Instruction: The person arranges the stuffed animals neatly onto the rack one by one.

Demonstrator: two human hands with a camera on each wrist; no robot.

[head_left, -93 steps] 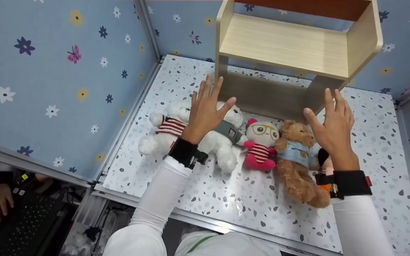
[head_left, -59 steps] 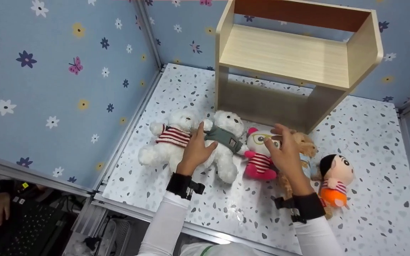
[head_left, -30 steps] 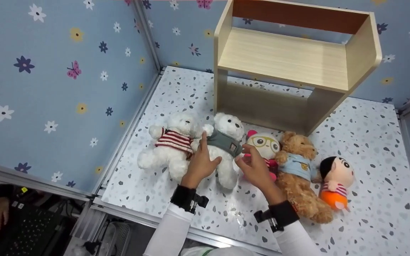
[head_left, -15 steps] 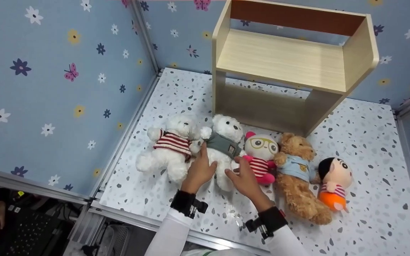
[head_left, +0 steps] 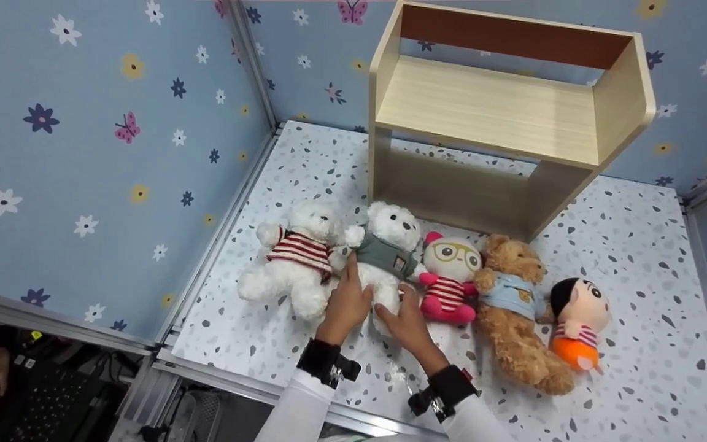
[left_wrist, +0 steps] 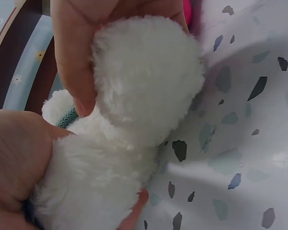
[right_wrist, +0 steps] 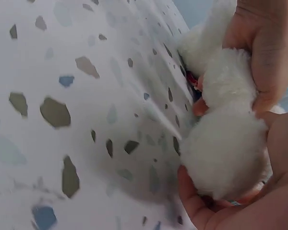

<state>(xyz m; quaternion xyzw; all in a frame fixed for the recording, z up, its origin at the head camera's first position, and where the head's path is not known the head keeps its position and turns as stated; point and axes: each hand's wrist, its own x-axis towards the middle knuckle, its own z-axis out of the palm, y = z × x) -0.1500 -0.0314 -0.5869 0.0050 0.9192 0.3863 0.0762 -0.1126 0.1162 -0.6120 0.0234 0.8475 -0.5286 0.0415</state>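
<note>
The white bear in the green shirt (head_left: 384, 256) lies on the speckled desk (head_left: 648, 258), in front of the left end of the wooden shelf unit (head_left: 488, 104). The left hand (head_left: 346, 305) grips one leg, its fingers curled around the fur. The right hand (head_left: 409, 319) grips the other leg near the foot, fingers and thumb closed around it. Each hand is open only as wide as the leg. A white bear in a striped shirt (head_left: 299, 250) lies to the left; a pink panda doll (head_left: 450, 291), a brown bear (head_left: 511, 301) and a black-haired doll (head_left: 580, 322) follow to the right.
</note>
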